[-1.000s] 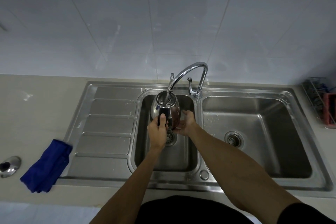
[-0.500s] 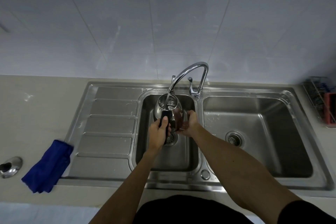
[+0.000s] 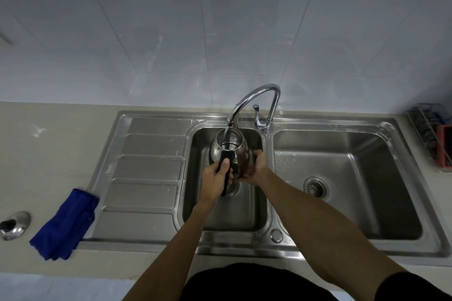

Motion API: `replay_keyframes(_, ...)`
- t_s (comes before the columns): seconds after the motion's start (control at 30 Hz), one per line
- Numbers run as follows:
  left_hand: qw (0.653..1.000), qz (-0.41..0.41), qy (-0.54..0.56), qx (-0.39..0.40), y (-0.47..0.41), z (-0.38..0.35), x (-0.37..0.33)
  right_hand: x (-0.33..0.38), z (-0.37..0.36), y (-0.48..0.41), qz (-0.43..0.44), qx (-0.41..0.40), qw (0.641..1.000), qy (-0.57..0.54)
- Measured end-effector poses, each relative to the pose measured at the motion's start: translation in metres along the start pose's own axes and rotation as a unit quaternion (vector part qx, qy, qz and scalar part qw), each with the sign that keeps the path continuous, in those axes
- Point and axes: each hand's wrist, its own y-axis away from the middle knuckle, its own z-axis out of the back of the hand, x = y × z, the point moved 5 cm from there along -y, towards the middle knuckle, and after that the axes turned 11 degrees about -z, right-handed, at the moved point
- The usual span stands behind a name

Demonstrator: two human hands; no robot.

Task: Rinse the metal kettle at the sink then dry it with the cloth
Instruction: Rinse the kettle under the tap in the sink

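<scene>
Your left hand grips the kettle by its handle while your right hand cups its side, steadying its mouth under the tap stream to rinse.

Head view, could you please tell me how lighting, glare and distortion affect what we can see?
Head view: dim, bluish light; wide-angle bending curves the sink rim and wall tiles; bright glare on the faucet and kettle; right edge by the rack is smeared; hands stay readable.

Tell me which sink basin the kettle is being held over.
The left basin, the smaller one beside the drainboard. The faucet pours into the kettle there; the right basin holds nothing.
</scene>
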Motion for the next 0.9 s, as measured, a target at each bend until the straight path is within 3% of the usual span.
replay_keyframes(0.9, 1.0, 0.0, -0.013, -0.021, 0.001, 0.013, 0.003, -0.009, -0.022, 0.007, -0.024, 0.034, 0.999, 0.015)
